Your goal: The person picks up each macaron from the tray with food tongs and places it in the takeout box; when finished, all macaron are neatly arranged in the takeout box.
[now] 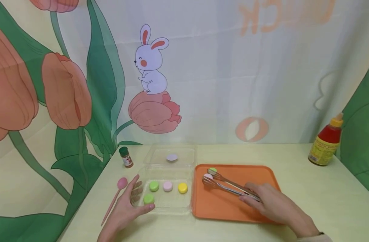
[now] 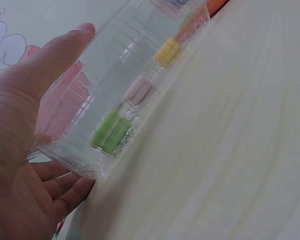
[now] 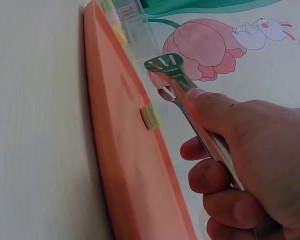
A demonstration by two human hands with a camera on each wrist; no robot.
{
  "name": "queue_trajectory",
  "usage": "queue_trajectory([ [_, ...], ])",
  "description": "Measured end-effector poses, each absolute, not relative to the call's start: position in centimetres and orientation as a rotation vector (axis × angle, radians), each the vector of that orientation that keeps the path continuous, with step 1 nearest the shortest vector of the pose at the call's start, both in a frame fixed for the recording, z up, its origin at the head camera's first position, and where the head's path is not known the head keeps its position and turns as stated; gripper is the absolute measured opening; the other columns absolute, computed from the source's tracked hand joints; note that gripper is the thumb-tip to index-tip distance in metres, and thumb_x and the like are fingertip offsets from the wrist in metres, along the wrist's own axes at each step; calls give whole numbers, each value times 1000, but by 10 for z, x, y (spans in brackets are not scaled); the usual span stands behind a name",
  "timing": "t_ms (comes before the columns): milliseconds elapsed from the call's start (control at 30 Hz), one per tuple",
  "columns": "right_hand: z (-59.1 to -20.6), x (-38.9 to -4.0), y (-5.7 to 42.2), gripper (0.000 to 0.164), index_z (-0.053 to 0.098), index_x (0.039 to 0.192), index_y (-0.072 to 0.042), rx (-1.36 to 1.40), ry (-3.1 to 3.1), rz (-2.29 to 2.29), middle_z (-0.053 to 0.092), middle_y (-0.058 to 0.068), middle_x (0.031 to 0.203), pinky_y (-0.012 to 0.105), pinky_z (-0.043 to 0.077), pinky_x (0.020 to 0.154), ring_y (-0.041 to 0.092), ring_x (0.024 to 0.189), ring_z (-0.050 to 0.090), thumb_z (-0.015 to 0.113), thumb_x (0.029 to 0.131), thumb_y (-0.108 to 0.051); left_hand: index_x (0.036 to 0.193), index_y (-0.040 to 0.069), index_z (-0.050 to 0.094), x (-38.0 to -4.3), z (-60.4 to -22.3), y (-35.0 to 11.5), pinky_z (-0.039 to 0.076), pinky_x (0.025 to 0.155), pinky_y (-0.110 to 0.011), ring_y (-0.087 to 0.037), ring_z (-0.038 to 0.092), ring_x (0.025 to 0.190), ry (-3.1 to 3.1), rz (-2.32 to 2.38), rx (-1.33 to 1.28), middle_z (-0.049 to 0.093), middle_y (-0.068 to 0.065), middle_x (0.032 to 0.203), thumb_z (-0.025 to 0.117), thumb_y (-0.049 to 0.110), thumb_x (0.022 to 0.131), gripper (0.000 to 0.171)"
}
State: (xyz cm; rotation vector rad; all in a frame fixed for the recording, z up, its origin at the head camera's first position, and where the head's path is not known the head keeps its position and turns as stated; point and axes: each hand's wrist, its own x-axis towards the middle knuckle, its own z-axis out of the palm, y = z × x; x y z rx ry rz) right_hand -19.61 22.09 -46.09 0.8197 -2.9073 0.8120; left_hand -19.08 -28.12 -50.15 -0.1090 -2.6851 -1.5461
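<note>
My right hand [image 1: 270,201] grips metal tongs [image 3: 210,142] over the orange tray [image 1: 232,211]. Between the tongs' tips sits a pink macaron [image 1: 208,176], partly hidden by them. A green macaron [image 3: 150,117] rests on the tray near its far edge. To the left stands an open clear plastic box [image 1: 172,210], with my left hand [image 1: 125,206] holding its near left corner, thumb at the front and fingers along the left side. Inside are two green macarons [image 1: 154,186], a pink macaron [image 1: 168,186] and a yellow macaron [image 1: 182,188].
A pink spoon [image 1: 122,183] lies left of the box, by my left hand. Behind it stands a small green-capped jar [image 1: 126,157]. The box's lid [image 1: 184,156] is folded back, with a pale round piece [image 1: 172,157] on it. A red sauce bottle [image 1: 325,143] stands back right.
</note>
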Motion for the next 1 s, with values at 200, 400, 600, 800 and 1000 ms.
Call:
queue_trajectory([
  [200, -443, -198, 209, 25, 68, 107, -24, 879, -2839, 818, 48, -20, 68, 21, 36, 52, -3, 58, 41, 66, 112, -48, 177, 15, 24, -192, -504, -281, 42, 127, -64, -46, 51, 154, -2665, -1554, -122, 44, -24, 173, 102, 31, 83, 124],
  [400, -426, -202, 186, 35, 72, 118, -19, 921, -2878, 832, 63, -17, 76, 23, 44, 55, -1, 59, 50, 63, 112, -53, 177, 15, 25, -191, -503, -281, 42, 126, -65, -46, 52, 153, -2663, -1562, -107, 45, -23, 173, 102, 30, 82, 124],
  [600, -421, -206, 161, 33, 69, 106, -27, 1055, -2874, 827, 62, -18, 76, 22, 44, 57, -2, 60, 51, 61, 112, -58, 177, 15, 25, -191, -502, -280, 44, 125, -65, -47, 54, 151, -2662, -1564, -110, 45, -23, 172, 103, 31, 81, 124],
  [800, -416, -208, 137, 29, 66, 101, -26, 1187, -2901, 819, 58, -16, 74, 22, 40, 55, -1, 59, 47, 65, 111, -53, 177, 15, 26, -191, -503, -281, 43, 125, -65, -47, 54, 152, -2661, -1560, -114, 45, -23, 172, 103, 32, 81, 125],
  [1000, -414, -211, 114, 24, 67, 100, -25, 1234, -2957, 748, 55, -13, 76, 22, 37, 55, 2, 60, 45, 72, 109, -46, 177, 15, 26, -191, -502, -281, 43, 126, -65, -47, 53, 152, -2649, -1567, -125, 45, -24, 172, 103, 31, 80, 125],
])
